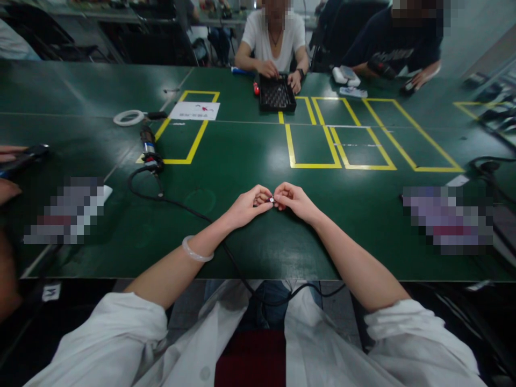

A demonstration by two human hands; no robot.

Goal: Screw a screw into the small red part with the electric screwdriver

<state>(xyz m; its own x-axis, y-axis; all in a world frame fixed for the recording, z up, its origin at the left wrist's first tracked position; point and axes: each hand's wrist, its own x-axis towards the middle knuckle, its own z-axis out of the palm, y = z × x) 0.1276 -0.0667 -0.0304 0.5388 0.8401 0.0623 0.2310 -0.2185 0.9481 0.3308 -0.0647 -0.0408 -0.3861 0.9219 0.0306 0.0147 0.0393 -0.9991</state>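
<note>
My left hand [253,206] and my right hand [293,200] meet fingertip to fingertip just above the green table [258,244]. Between them is a small dark piece with a white mark [271,199], too tiny to name. Both hands are closed in a pinch on it, the left from one side and the right from the other. The fingers cover most of the piece. A black cable [183,207] runs under my left forearm from a dark handheld tool [150,148] lying to the left.
Yellow tape outlines [314,165] mark the table ahead. Across it, a person's hands work at a black tray [277,102]. A printed sheet [195,110] and a white ring [128,117] lie at the left. Blurred-out flat items rest at both sides; another person's hand is at far left.
</note>
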